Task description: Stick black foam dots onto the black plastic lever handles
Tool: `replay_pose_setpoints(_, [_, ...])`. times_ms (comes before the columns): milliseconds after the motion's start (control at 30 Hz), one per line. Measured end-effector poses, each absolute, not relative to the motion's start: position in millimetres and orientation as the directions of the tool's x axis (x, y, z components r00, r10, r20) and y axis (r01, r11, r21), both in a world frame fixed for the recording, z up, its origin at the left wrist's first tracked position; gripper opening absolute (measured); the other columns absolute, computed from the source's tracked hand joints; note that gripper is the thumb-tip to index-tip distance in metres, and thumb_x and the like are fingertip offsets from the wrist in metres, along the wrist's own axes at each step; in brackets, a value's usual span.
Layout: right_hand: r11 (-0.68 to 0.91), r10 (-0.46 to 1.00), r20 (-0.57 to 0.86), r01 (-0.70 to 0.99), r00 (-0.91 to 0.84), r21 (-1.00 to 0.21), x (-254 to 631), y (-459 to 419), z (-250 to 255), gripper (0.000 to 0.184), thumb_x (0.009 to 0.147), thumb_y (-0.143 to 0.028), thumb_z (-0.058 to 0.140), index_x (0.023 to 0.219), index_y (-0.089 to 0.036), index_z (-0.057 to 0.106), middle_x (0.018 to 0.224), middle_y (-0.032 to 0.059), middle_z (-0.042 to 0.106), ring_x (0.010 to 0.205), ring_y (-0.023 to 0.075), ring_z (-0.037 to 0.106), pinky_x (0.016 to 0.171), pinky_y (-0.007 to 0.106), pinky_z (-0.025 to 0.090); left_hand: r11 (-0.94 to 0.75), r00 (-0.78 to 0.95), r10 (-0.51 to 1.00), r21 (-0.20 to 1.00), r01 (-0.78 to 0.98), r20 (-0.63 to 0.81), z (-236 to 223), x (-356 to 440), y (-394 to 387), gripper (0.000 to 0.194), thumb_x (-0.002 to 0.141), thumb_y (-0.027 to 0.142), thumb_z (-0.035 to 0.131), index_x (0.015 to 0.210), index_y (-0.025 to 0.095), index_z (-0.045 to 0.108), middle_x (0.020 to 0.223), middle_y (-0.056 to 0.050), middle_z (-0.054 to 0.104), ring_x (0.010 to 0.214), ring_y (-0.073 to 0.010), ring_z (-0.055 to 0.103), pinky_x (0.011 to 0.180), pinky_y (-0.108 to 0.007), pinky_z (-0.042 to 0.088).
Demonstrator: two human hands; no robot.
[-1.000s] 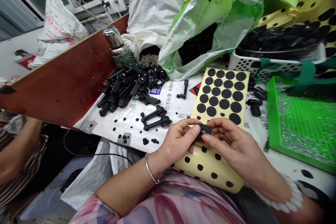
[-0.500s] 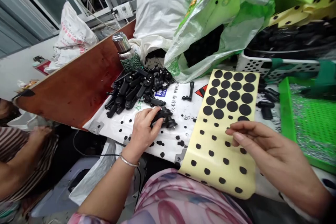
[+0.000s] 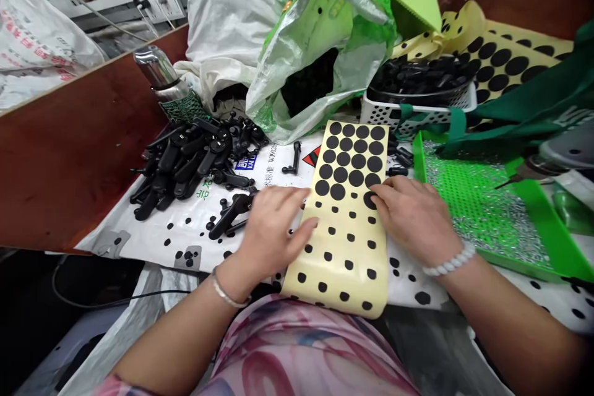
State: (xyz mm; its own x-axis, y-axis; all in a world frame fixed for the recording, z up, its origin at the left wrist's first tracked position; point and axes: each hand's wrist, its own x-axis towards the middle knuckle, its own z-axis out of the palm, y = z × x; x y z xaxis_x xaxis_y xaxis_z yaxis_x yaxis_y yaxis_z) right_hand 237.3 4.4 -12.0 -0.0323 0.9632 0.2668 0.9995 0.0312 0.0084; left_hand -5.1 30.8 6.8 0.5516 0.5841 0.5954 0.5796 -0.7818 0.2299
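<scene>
A yellow backing sheet (image 3: 320, 247) lies before me, with rows of round black stickers (image 3: 356, 177) on its far half and small black dots on its near half. At its right edge, the bunched fingertips of my right hand (image 3: 413, 216) pinch at a partly covered round sticker (image 3: 370, 200). Over the left edge of the sheet hovers my left hand (image 3: 273, 229), thumb and fingers apart, holding nothing. Just left of it lie a few black plastic arms with ball ends (image 3: 227, 216), partly hidden by the hand. A larger pile of black arms (image 3: 185, 158) sits beyond.
A steel flask (image 3: 155, 68) stands behind the pile. Further back are a green plastic bag (image 3: 320, 31) and a white basket (image 3: 417, 108) of black parts. On the right, a green tray (image 3: 482, 198) holds small metal pieces. A wooden board (image 3: 93, 154) borders the left.
Both hands held a black part together; my left hand then set it with the black arms at left and came back to the sheet. My right hand moved to the sticker; the view swung right.
</scene>
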Motion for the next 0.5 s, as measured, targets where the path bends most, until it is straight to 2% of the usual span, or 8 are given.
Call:
replay_pose_setpoints(100, [0.043, 0.981, 0.185, 0.992, -0.064, 0.115, 235, 8, -11, 0.026, 0.089, -0.018, 0.043, 0.086, -0.014, 0.069, 0.087, 0.0153, 0.061, 0.08, 0.0293, 0.056, 0.071, 0.041, 0.035, -0.833, 0.757, 0.553, 0.23, 0.502, 0.348, 6, 36, 35, 0.045, 0.087, 0.036, 0.053, 0.122, 0.008, 0.053, 0.121, -0.016, 0.061, 0.109, -0.0271, 0.055, 0.097, -0.042, 0.041])
replay_pose_setpoints(167, [0.048, 0.987, 0.142, 0.986, -0.071, 0.158, 234, 8, -9, 0.026, 0.09, -0.017, 0.043, 0.085, -0.013, 0.068, 0.085, 0.0156, 0.06, 0.08, 0.0292, 0.056, 0.07, 0.04, 0.034, -0.831, 0.815, 0.549, 0.231, 0.507, 0.187, 1, 54, 40, 0.056, 0.085, 0.039, 0.056, 0.131, 0.007, 0.046, 0.136, -0.019, 0.05, 0.124, -0.0301, 0.046, 0.105, -0.045, 0.034])
replay_pose_setpoints(233, [0.046, 0.992, 0.107, 0.984, -0.065, 0.175, 233, 9, -8, 0.025, 0.09, -0.016, 0.043, 0.087, -0.013, 0.067, 0.084, 0.0154, 0.06, 0.081, 0.0293, 0.056, 0.069, 0.039, 0.033, -0.817, 0.826, 0.557, 0.238, 0.525, 0.09, -7, 64, 45, 0.065, 0.084, 0.042, 0.057, 0.137, 0.008, 0.04, 0.145, -0.019, 0.04, 0.134, -0.0318, 0.035, 0.11, -0.047, 0.026])
replay_pose_setpoints(333, [0.016, 0.998, 0.057, 0.987, -0.025, 0.158, 235, 15, -8, 0.023, 0.089, -0.018, 0.044, 0.089, -0.014, 0.067, 0.086, 0.0145, 0.061, 0.082, 0.0288, 0.058, 0.069, 0.038, 0.033, -0.794, 0.819, 0.573, 0.266, 0.546, 0.03, -17, 67, 49, 0.069, 0.085, 0.048, 0.052, 0.138, 0.009, 0.037, 0.148, -0.019, 0.035, 0.138, -0.033, 0.03, 0.112, -0.049, 0.021])
replay_pose_setpoints(500, [-0.065, 0.998, -0.013, 0.995, 0.066, 0.08, 245, 37, -6, 0.024, 0.088, -0.022, 0.046, 0.089, -0.021, 0.071, 0.089, 0.0094, 0.065, 0.08, 0.024, 0.06, 0.069, 0.037, 0.035, -0.79, 0.82, 0.572, 0.289, 0.541, 0.029, -24, 63, 48, 0.067, 0.087, 0.051, 0.047, 0.138, 0.009, 0.039, 0.149, -0.019, 0.033, 0.139, -0.0315, 0.028, 0.114, -0.048, 0.018])
